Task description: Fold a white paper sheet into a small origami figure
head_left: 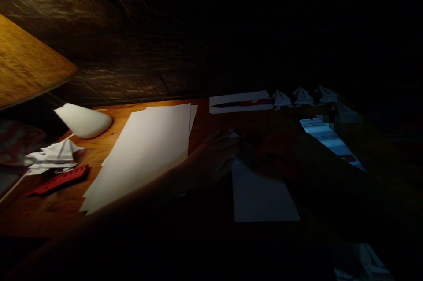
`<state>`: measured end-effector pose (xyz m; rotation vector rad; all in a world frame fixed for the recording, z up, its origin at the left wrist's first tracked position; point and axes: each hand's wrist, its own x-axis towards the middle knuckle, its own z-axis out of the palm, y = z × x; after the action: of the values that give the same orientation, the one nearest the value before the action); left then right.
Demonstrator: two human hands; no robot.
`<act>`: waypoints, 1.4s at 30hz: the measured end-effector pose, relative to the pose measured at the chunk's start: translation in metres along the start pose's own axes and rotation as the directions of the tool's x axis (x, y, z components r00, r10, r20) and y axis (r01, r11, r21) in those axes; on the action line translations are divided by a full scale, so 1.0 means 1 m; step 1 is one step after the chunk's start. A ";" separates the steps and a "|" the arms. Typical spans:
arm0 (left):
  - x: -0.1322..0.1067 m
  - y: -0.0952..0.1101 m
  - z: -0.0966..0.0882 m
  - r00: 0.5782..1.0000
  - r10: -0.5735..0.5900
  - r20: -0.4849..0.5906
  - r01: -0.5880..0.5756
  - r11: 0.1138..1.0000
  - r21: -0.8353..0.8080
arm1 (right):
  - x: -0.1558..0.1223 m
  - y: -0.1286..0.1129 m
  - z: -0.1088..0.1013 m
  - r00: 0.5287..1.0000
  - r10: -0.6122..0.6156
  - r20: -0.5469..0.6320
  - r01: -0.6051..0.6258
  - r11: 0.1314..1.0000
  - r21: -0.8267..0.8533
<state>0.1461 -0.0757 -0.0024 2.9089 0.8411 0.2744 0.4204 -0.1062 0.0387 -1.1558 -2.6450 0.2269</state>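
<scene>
A white sheet of paper (264, 197) lies on the wooden table in front of me, mostly in shadow. My left hand (218, 153) reaches in from the left, with its fingers stretched out and resting at the sheet's upper left edge. Close beside it is my right hand (269, 153), so dark that its fingers and anything in them cannot be made out. A small pale bit of paper shows by the left fingertips. To the left of my left hand lies a fanned stack of white sheets (155, 144).
Behind are a red-handled knife (241, 104) on folded paper and several folded paper shapes (301, 95). A lit phone screen (330, 140) lies right. On the left are a lamp base (87, 121), its shade (29, 63), another folded paper (57, 155) and a red object (61, 180).
</scene>
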 end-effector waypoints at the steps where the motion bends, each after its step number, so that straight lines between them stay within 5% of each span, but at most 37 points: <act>1: 0.000 0.000 0.000 1.000 0.003 -0.001 -0.003 1.000 0.007 | 0.001 -0.001 0.001 1.000 -0.003 0.014 0.003 1.000 0.011; 9: 0.004 0.005 -0.004 0.998 0.066 -0.007 -0.065 0.997 0.035 | 0.005 -0.009 0.013 0.998 0.013 0.065 -0.008 0.996 -0.087; 14: 0.007 0.005 -0.001 0.998 0.060 0.003 -0.060 0.998 -0.013 | 0.008 -0.020 0.023 0.999 0.012 -0.043 -0.019 0.984 -0.178; 22: 0.005 0.008 0.001 1.000 0.023 -0.018 -0.024 0.999 -0.038 | 0.010 -0.040 0.031 0.996 0.055 -0.064 -0.059 0.997 -0.048; 28: 0.001 0.007 -0.006 0.999 0.026 -0.030 -0.027 0.998 -0.059 | 0.010 -0.050 0.032 0.988 0.148 -0.040 -0.151 0.983 -0.100; 42: 0.001 0.001 -0.004 0.999 0.025 -0.039 -0.025 1.000 -0.015 | 0.010 -0.056 0.039 0.987 0.160 -0.015 -0.160 0.976 -0.148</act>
<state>0.1466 -0.0761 0.0018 2.9102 0.8047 0.3393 0.3632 -0.1383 0.0164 -1.4173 -2.6047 0.0566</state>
